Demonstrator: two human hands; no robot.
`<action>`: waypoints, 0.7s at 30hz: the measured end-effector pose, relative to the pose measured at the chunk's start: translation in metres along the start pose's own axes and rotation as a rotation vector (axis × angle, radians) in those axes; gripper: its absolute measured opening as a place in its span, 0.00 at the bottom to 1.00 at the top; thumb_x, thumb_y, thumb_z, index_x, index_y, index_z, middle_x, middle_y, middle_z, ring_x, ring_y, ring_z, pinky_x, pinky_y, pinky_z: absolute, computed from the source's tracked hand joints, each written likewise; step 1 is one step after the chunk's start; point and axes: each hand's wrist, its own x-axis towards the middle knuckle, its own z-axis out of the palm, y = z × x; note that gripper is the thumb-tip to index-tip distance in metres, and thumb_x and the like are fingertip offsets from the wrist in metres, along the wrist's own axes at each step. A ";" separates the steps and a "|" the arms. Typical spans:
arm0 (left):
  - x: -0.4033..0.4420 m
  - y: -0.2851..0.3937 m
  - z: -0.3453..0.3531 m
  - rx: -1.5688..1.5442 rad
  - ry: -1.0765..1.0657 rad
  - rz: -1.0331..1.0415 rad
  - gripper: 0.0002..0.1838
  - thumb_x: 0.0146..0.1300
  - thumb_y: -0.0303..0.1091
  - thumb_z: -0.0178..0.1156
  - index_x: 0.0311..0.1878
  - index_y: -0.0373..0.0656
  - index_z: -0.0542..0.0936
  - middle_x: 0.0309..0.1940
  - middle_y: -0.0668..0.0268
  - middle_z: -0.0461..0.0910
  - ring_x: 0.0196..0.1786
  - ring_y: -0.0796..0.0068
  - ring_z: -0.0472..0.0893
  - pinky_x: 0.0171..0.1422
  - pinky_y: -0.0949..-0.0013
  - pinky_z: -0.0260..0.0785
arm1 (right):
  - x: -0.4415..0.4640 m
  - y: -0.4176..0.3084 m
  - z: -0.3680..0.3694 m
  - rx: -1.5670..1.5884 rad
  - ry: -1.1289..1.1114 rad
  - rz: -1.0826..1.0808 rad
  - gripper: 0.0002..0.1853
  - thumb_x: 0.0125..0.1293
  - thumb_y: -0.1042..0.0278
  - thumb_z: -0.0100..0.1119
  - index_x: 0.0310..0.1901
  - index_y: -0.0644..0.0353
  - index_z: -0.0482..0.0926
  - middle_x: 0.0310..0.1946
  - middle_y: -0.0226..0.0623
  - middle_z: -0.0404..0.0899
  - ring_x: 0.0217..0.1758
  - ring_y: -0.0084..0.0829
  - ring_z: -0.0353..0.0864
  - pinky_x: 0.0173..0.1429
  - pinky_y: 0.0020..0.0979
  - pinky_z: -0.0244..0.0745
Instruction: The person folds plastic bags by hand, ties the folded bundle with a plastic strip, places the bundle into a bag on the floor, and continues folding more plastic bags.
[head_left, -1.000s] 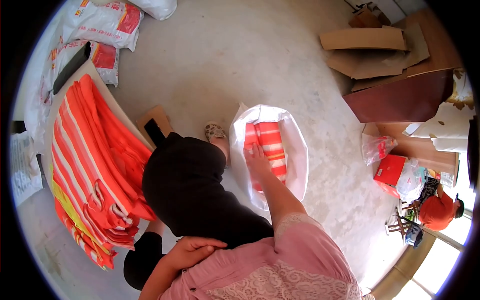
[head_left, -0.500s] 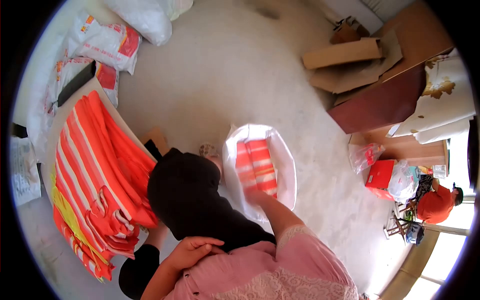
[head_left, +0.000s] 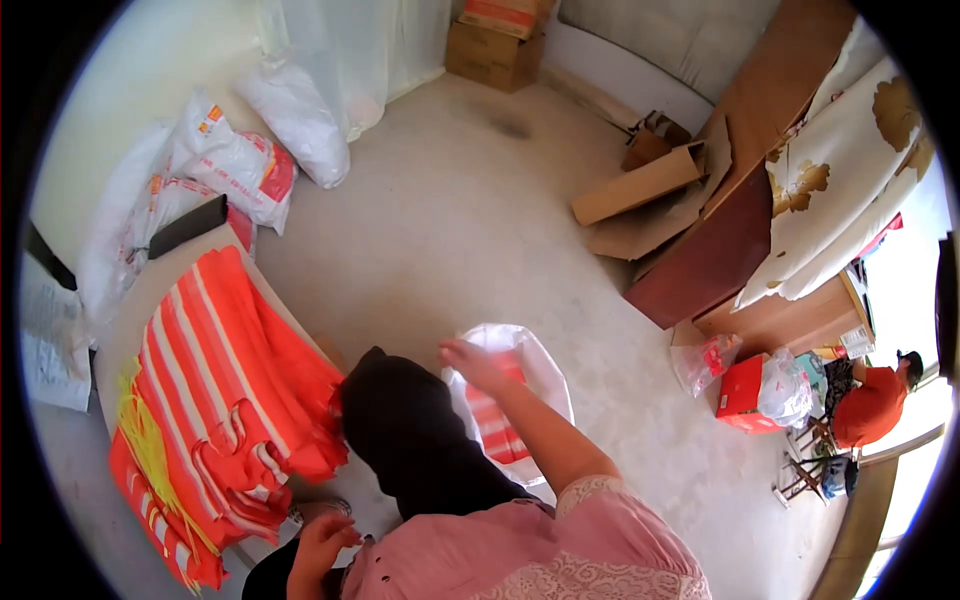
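Over the upper left rim of the white sack [head_left: 552,385], my right hand [head_left: 470,362] is raised with its fingers extended and nothing in them. Folded red-and-white striped cloth [head_left: 490,415] lies inside the sack, partly hidden by my forearm. My left hand [head_left: 325,538] is low by my black trousers, fingers loosely bent and apart, holding nothing visible. Next to it at the left is a stack of red-and-white striped fabric [head_left: 215,370] on a pale surface, with a bundle of yellow strings [head_left: 150,440] on its left side.
Filled white bags [head_left: 240,165] lie at the upper left. Cardboard boxes [head_left: 490,55] stand at the far wall, and a flattened carton [head_left: 640,190] leans by a brown cabinet [head_left: 715,250]. A red box [head_left: 740,395] is at the right, near a seated person in orange [head_left: 868,405].
My right hand has come up off the cloth in the sack. My left hand has moved from my lap down towards the striped stack. The view has tilted up, showing more of the far wall.
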 end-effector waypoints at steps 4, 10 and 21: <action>-0.064 -0.079 -0.070 0.994 0.261 -0.007 0.21 0.58 0.43 0.70 0.52 0.43 0.88 0.49 0.47 0.88 0.52 0.39 0.85 0.60 0.43 0.78 | 0.009 -0.112 0.011 0.140 -0.332 -0.060 0.33 0.81 0.43 0.56 0.75 0.62 0.75 0.69 0.46 0.81 0.72 0.33 0.78 0.77 0.36 0.71; -0.177 -0.164 -0.149 0.922 1.050 -0.420 0.25 0.69 0.45 0.66 0.63 0.38 0.83 0.57 0.49 0.85 0.59 0.41 0.83 0.65 0.46 0.76 | 0.034 -0.161 0.019 -0.797 -0.691 -0.238 0.41 0.76 0.32 0.57 0.77 0.58 0.73 0.77 0.49 0.73 0.81 0.49 0.69 0.84 0.44 0.62; -0.166 -0.177 -0.115 0.549 1.542 -0.331 0.20 0.69 0.42 0.65 0.57 0.39 0.85 0.54 0.53 0.85 0.58 0.46 0.83 0.64 0.49 0.76 | 0.068 -0.137 0.056 -1.273 -0.707 -0.048 0.45 0.71 0.29 0.56 0.79 0.56 0.70 0.78 0.54 0.70 0.79 0.53 0.70 0.82 0.46 0.65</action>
